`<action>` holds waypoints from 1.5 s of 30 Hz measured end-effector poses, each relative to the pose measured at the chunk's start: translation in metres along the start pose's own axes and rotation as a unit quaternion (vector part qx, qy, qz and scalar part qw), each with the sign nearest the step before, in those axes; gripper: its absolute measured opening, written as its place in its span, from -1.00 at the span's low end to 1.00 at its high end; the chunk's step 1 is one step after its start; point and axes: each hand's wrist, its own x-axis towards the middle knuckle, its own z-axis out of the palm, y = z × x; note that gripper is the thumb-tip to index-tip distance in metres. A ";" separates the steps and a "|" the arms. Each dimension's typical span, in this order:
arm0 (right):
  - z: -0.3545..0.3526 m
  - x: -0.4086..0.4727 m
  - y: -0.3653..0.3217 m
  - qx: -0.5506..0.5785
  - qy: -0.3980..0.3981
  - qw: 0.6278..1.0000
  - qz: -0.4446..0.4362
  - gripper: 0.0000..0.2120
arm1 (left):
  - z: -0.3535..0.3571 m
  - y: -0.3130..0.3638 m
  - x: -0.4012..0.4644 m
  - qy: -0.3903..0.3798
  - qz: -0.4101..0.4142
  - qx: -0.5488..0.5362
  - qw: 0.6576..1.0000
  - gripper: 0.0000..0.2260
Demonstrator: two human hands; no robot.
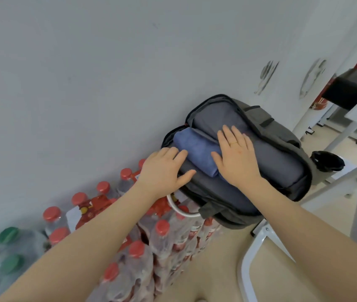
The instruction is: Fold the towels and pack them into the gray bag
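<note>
At frame center, our right hand [236,158] presses flat, fingers spread, on the blue towel [197,149] inside the gray bag [282,162]; our left hand [164,168] rests spread on its edge.

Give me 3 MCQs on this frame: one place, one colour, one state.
1. Where is the folded towel?
A. Inside the open gray bag
B. On the floor
C. On the bottle caps

2. What colour is that towel?
A. Red
B. Blue
C. Green

3. How does the right hand lie?
A. Fist round the bag's handle
B. Flat, fingers straight, on the bag's contents
C. Pinching a bottle cap

Answers:
1 A: the towel sits within the unzipped opening.
2 B: it reads blue against the gray lining.
3 B: the fingers are spread and straight, palm down; the left hand rests likewise at the bag's near edge.
</note>
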 end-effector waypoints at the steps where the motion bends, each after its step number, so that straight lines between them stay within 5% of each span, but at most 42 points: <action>1: -0.002 -0.004 -0.010 0.021 0.011 1.000 -0.009 -0.49 | -0.006 -0.005 -0.009 0.001 -0.012 -0.001 1.000 -0.53; 5: -0.006 -0.028 -0.067 0.151 0.028 0.983 -0.105 -0.55 | -0.020 -0.029 -0.051 -0.001 -0.075 -0.037 0.997 -0.55; 16: -0.005 -0.066 -0.187 0.277 -0.216 0.863 -0.363 -0.61 | -0.090 -0.007 -0.234 0.059 -0.382 0.001 0.922 -0.52; 20: -0.012 -0.111 -0.232 0.298 -0.282 0.766 -0.495 -0.63 | -0.099 0.052 -0.311 0.061 -0.557 0.002 0.828 -0.38; 26: -0.037 -0.225 -0.297 0.270 -0.352 0.612 -0.655 -0.69 | -0.125 0.168 -0.416 0.096 -0.710 0.030 0.697 -0.39; 31: -0.080 -0.346 -0.337 0.235 -0.371 0.479 -0.760 -0.70 | -0.155 0.277 -0.494 0.120 -0.823 0.075 0.550 -0.72; 38: -0.157 -0.548 -0.358 0.174 -0.340 0.307 -0.872 -0.69 | -0.199 0.443 -0.593 0.210 -0.901 0.150 0.348 -0.78; 42: -0.203 -0.664 -0.357 0.155 -0.343 0.245 -0.893 -0.65 | -0.229 0.535 -0.657 0.249 -0.913 0.183 0.267 -0.79; 45: -0.240 -0.753 -0.364 0.168 -0.339 0.223 -0.898 -0.66 | -0.259 0.601 -0.708 0.261 -0.913 0.202 0.239 -0.80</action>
